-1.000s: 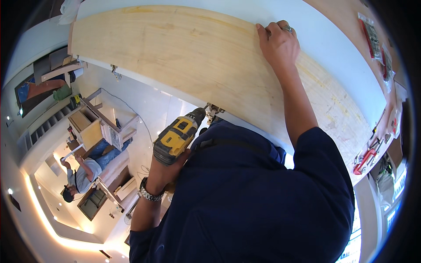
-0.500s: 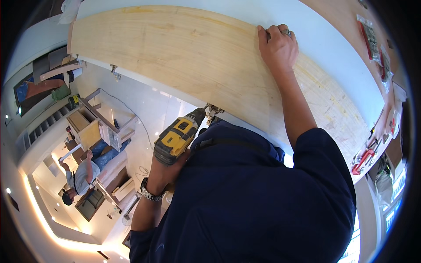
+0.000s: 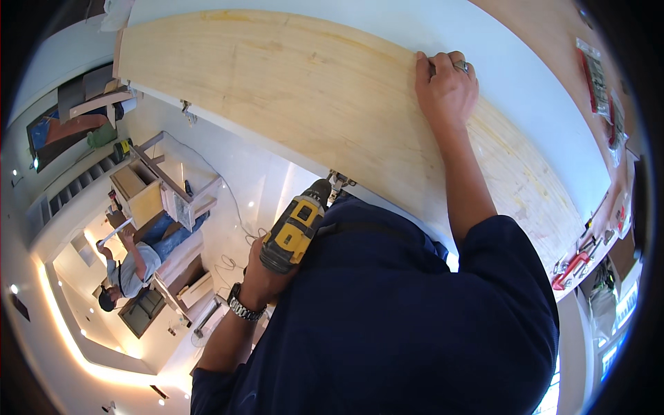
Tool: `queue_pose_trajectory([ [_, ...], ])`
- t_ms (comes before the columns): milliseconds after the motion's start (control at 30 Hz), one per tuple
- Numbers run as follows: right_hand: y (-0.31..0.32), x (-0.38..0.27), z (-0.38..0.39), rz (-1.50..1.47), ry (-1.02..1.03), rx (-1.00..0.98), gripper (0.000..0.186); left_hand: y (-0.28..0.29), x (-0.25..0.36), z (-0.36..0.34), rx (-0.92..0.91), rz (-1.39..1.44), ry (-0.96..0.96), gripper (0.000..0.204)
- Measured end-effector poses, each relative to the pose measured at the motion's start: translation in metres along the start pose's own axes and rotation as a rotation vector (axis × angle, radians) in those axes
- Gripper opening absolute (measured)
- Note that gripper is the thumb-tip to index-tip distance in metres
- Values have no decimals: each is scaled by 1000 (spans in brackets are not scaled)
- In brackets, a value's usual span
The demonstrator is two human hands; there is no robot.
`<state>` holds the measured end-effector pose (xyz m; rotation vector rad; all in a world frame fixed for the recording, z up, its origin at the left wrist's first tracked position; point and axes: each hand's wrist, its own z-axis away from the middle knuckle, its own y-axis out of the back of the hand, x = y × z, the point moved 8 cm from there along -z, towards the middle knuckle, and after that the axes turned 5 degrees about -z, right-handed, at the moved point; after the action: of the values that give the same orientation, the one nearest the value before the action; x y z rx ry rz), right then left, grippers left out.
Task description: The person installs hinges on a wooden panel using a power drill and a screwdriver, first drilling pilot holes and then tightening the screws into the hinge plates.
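While the left hand (image 3: pixel 266 273) is wrapped around a yellow-and-black drill (image 3: pixel 297 225), the right hand (image 3: pixel 449 90) lies over the far edge of a pale wooden board (image 3: pixel 297 90), its fingers bent and close together. The drill's body hides most of the left grip. Its chuck points at a metal hinge (image 3: pixel 339 181) on the board's near edge, just in front of the person's dark shirt (image 3: pixel 408 311); I cannot tell whether the tip touches the metal. A 2nd hinge (image 3: pixel 187 111) sits farther left along the same edge.

The left wrist wears a metal watch (image 3: pixel 244 304), and 1 ring (image 3: pixel 461 66) shows on the right hand. Beyond the board is a white panel (image 3: pixel 532 104). Near the board's right end lies a red clamp (image 3: pixel 571 268), and clear plastic packets (image 3: pixel 593 79) rest on a brown tabletop (image 3: pixel 546 31). At lower left, well apart, a co-worker (image 3: pixel 135 266) in a grey shirt holds a long pale strip (image 3: pixel 114 231).
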<state>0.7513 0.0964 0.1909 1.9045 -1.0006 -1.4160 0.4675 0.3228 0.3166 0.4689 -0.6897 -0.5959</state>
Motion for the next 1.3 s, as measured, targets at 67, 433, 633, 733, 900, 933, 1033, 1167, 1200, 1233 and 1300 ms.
queue_pose_trajectory([
  [67,0,3,-1,19,10,13,27,-1,3,-2,-16,-3,-2,24],
  [433,3,1,2,19,39,40,25,1,7,-7,-33,-22,24,26],
  [633,5,0,1,15,35,35,24,1,4,-9,-43,4,41,24],
  [733,5,-1,-1,7,40,35,23,0,2,-9,-39,-54,-12,23],
  [900,4,1,0,0,35,35,23,2,10,-13,-50,-47,35,22],
  [933,5,0,0,-1,42,37,23,3,11,-13,-51,-40,34,23],
  [1033,4,-1,1,-7,47,43,23,0,1,-11,-59,-51,46,23],
  [1167,6,-3,1,-14,29,17,23,3,5,-12,-35,-62,0,22],
  [1200,6,-2,1,-12,27,16,23,3,3,-12,-49,-37,31,23],
  [1233,6,-2,1,-10,29,15,23,2,2,-13,-61,-11,62,23],
  [1300,5,-2,0,-6,31,15,23,3,4,-15,-60,-24,54,24],
])
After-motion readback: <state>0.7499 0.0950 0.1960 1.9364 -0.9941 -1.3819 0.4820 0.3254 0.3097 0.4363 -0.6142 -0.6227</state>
